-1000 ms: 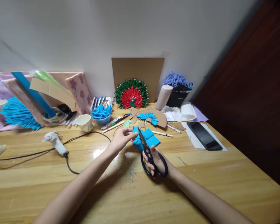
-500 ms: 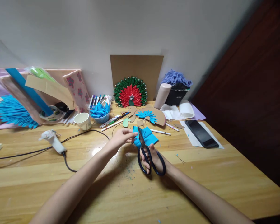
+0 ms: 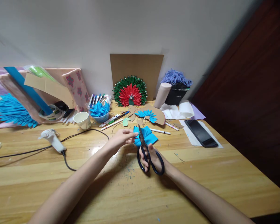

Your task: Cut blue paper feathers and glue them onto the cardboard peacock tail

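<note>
My left hand [image 3: 123, 137] pinches the left edge of a creased blue sheet [image 3: 150, 137], which looks like paper or thin fabric. Scissors with large dark loop handles [image 3: 162, 166] are in my right hand [image 3: 151, 157], fingers through the loops. Their blades lie across the blue sheet near my left fingertips and look nearly closed. Just beyond the sheet rests a brown cardboard fan shape [image 3: 160, 115] with blue petals [image 3: 147, 115] on it. A small light green cutout [image 3: 126, 121] lies close to my left hand.
A white glue gun [image 3: 52, 140] with a black cord lies at left. Behind are a paper cup [image 3: 82, 120], a bowl of blue pieces [image 3: 100, 110], pens [image 3: 112, 119] and a red-green peacock craft [image 3: 130, 91]. A phone [image 3: 201, 133] lies at right, near a paper roll [image 3: 186, 109].
The scissor handles have drawn slightly closer together, and the blades have closed a little on the blue sheet. My left hand stays nearly still.
</note>
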The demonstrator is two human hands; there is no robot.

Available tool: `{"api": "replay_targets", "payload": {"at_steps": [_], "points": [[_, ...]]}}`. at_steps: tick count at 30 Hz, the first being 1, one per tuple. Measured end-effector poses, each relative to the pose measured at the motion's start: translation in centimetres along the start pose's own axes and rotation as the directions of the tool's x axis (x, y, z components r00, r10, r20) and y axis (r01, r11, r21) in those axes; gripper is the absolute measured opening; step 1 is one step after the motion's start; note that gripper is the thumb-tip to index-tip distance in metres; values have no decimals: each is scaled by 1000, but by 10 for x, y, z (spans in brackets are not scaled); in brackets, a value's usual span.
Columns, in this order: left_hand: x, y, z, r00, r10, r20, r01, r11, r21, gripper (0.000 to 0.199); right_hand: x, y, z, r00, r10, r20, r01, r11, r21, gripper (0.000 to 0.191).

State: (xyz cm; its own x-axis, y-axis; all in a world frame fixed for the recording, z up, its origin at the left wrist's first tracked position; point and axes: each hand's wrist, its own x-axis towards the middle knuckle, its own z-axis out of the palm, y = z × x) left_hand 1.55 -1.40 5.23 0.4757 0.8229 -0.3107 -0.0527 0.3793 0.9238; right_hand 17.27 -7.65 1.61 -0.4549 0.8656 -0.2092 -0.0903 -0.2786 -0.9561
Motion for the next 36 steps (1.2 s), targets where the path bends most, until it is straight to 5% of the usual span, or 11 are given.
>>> {"api": "replay_targets", "payload": {"at_steps": [14,23,36], "points": [[1,2,-2,999,18,-29,-18,1000,-6,28,2,4,-2,999,-30,-31,29,999,-41,65],[0,3,1,983,84,-163,-73,995,73,29,1,4,0,1000,-15,16,14,1000,15,71],[-3,6,8,988,97,-124,-77,985,157,30,0,0,3,999,-48,10,48,999,-1,71]]}}
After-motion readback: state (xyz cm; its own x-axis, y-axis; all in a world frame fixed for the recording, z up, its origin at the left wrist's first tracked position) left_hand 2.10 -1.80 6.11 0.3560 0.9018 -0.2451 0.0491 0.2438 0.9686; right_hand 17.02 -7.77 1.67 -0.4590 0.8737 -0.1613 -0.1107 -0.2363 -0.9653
